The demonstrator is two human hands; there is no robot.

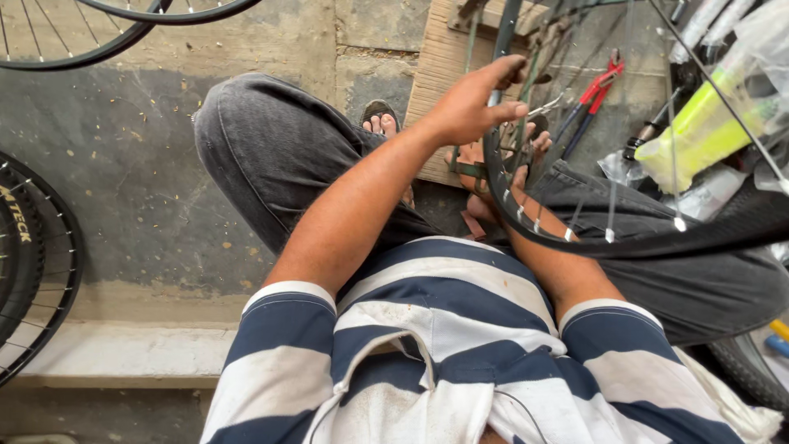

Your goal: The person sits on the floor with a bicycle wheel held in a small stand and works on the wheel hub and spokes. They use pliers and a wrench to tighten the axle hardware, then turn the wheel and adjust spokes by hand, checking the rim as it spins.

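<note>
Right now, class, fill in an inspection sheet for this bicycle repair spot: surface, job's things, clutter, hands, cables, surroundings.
Surface: grey concrete floor, dusty, with a wooden board ahead of the knees.
Job's things: black wheel rim with spokes, lying across the lap.
Clutter: red-handled pliers; yellow-green bottle in clear plastic wrapping.
Hands: left hand grips the rim's edge; right hand sits behind the rim, its grip unclear.
Cables: nothing seen.
Surroundings: spare wheels at left and top left; a sandalled foot.

yellow-green plastic packet [705,123] far right; yellow tyre label [16,215] left
</note>
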